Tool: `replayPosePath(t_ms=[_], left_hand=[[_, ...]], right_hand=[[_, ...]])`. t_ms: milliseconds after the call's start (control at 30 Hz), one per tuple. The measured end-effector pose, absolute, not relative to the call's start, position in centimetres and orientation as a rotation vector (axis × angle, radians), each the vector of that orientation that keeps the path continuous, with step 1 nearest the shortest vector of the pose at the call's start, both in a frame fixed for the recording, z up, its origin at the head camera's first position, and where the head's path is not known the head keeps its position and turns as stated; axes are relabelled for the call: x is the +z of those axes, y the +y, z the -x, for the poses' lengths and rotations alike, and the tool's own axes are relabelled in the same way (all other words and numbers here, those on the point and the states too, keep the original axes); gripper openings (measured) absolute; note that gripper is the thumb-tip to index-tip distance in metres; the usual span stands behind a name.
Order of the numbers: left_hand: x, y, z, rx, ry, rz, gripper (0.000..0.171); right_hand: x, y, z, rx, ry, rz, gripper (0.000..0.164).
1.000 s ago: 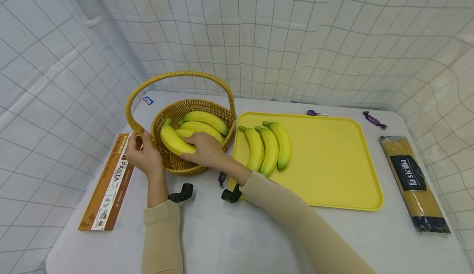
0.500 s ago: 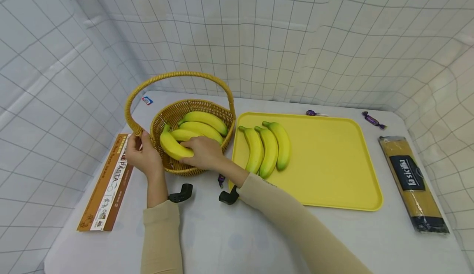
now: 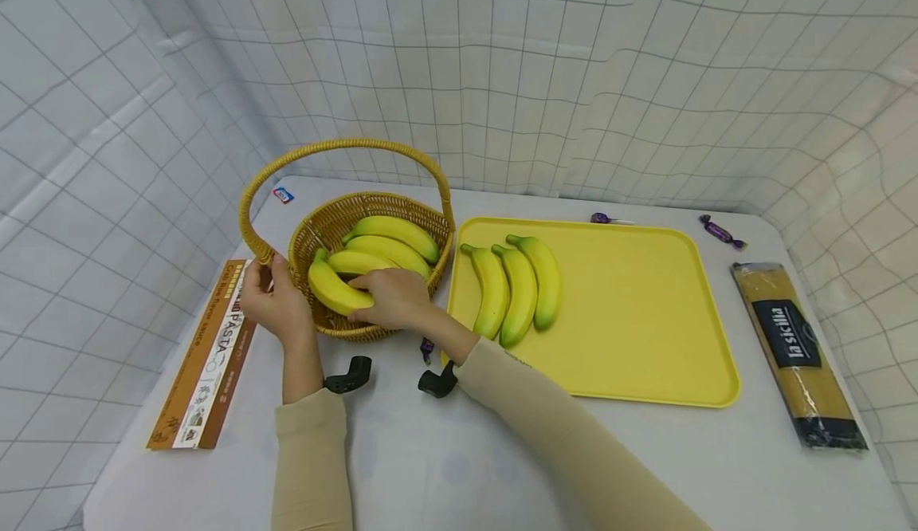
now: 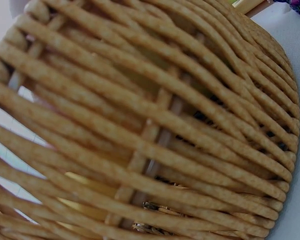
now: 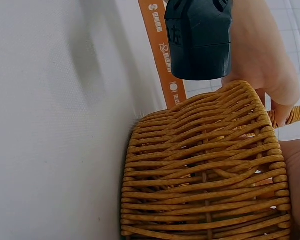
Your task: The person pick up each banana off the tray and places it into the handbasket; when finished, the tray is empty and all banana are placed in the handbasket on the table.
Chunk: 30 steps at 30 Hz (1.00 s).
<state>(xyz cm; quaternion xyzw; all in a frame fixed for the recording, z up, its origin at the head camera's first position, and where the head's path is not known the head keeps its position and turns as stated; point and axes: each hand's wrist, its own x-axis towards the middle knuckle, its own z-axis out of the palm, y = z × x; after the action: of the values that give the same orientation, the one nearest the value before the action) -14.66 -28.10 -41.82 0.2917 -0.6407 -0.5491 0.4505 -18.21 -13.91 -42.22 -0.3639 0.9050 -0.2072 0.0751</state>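
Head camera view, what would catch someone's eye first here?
Probably the right hand gripping a banana at the near rim of the wicker basket, which holds more bananas, while the left hand holds the basket's side by its handle. Right of it, three bananas lie side by side on a yellow tray.

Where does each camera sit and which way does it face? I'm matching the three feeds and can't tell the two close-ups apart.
Head: above the table, looking forward and down at the wicker basket and yellow tray; both sleeved arms, the left hand and the right hand on a banana show.
Left wrist: pressed close to the basket wall; no hand visible.
Right wrist: low at table level, facing the basket side; part of a hand shows.
Both wrist views share the basket's weave.
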Motion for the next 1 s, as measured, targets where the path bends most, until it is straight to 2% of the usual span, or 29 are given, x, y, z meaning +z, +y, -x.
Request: replayPosePath(t_ms=[300,700,1000], left_hand=[[-39.8,-26.8,13.6,-1.369,-1.577,-0.714,0.024],[-39.4,-26.5,13.4,-1.374,-1.567,-0.699,0.023],[-39.1,-26.4,13.4,-1.366,-1.571,-0.694,0.023]], right_hand=[[-42.1,-14.0,18.0,-0.576,2.741,1.065,0.049],[-42.0,-13.8,17.9,-0.581,2.766,1.079,0.048],[-41.5,-12.5,18.2,-0.915,2.639,1.105,0.050]])
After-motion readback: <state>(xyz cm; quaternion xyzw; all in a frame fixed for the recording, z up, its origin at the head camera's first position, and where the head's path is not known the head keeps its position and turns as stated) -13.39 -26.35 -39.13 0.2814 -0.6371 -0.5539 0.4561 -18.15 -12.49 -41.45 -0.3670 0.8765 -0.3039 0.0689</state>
